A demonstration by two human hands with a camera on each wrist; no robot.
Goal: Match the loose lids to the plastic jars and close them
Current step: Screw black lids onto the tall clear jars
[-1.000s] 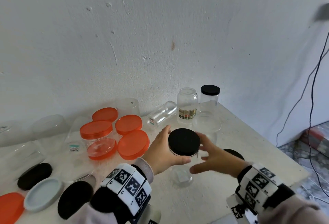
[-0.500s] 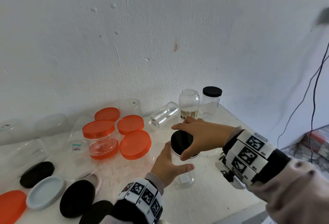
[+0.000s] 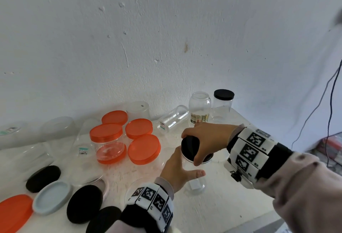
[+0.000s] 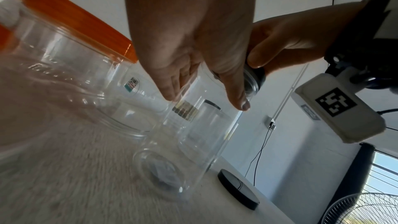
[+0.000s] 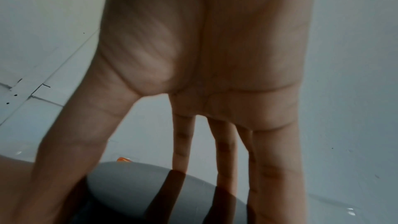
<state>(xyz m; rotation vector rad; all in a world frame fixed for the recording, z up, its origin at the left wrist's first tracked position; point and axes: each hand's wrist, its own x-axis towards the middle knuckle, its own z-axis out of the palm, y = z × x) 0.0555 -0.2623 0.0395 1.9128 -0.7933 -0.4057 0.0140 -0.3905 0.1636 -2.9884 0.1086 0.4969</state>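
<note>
Centre right of the head view: the right hand (image 3: 205, 138) reaches in from the right, fingers and thumb curled over the round black screw lid (image 3: 190, 144) seated on the mouth of a clear cylindrical plastic jar (image 3: 194, 182). The left hand (image 3: 177, 169), entering from the lower centre, wraps the jar's wall, thumb across its front; the jar stands upright on the white table (image 3: 222, 205). To the left stand a clear jar with an orange lid (image 3: 106, 132) and loose orange lids (image 3: 144, 148); loose black lids (image 3: 84, 203) lie lower left. At the wall, upper right of the jars, stands a black-capped clear jar (image 3: 223, 103).
</note>
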